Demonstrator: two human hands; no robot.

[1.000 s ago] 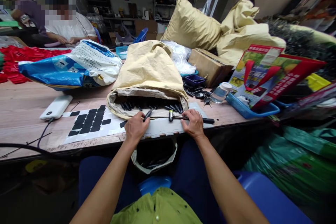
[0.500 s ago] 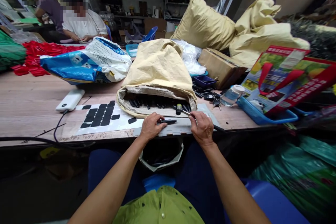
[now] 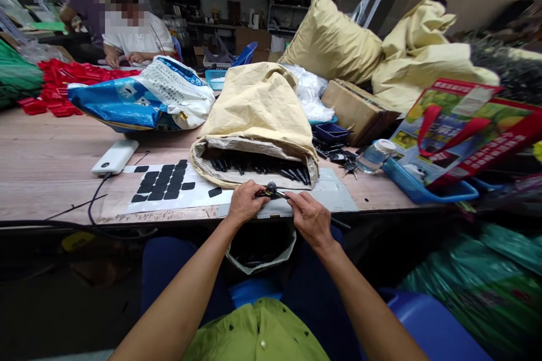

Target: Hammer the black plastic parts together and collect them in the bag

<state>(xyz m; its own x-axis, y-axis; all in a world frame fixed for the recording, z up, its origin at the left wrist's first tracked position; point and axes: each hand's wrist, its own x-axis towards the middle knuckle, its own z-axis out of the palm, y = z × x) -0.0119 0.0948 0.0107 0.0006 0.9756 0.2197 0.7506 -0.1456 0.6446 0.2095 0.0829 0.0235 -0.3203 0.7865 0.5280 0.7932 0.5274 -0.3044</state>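
1. Just in front of the cream sack, the right hand is curled tightly around the shaft of a small hammer.
2. The left hand, also in front of the sack's mouth, pinches a slim black piece between thumb and fingers; the hammer's head partly hides it, and whether they touch I cannot tell.
3. Inside the sack's mouth lie more slim black parts.
4. A grey board extends from under the sack's front edge.
5. Left of the sack, black patches sit on a white sheet, with a white power bank farther left.
6. Right of the sack stands a clear jar, beside a blue tray.
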